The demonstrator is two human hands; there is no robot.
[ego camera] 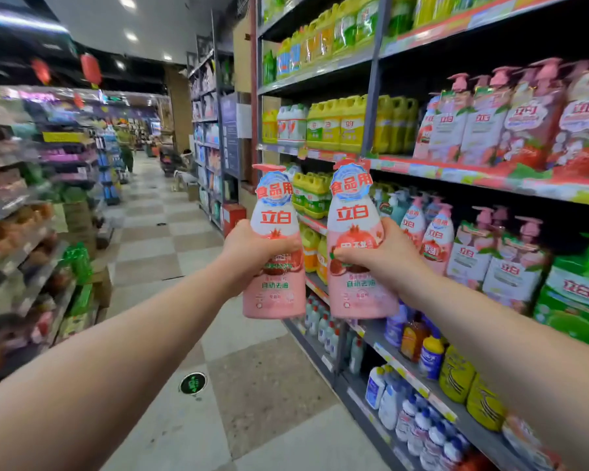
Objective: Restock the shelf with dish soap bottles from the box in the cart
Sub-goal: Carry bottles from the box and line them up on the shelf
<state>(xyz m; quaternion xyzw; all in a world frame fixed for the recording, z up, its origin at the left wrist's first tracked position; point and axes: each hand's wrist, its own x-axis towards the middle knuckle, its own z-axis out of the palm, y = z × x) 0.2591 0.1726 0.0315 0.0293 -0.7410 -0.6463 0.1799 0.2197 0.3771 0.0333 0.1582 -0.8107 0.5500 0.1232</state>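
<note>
- The left hand (249,248), in the middle of the frame, is wrapped round the waist of a pink and white dish soap bottle (274,300), with the fingers curled across the front label.
- The right hand (385,256), just right of centre, grips a second bottle (357,297) of the same kind the same way, with the thumb lying across its front.
- Both bottles are upright and held in the air side by side, near each other but not touching. Their pink pump tops are up and their labels face the camera.
- The bottles are in front of the near edge of the shelf (473,173), which fills the right half of the frame.
- Matching pink pump bottles (436,239) stand on the shelf level just right of the right hand, and more pink ones stand on the level above.
- Yellow jugs (337,124) fill the shelf levels in the upper middle of the frame.
- Green packs (575,300) sit at the right edge.
- Both bare forearms reach in from the bottom corners.
- A checkered floor (252,385) runs down the aisle, with a round green marker (193,383) at lower centre.
- Red lanterns (91,69) hang at the upper left.
</note>
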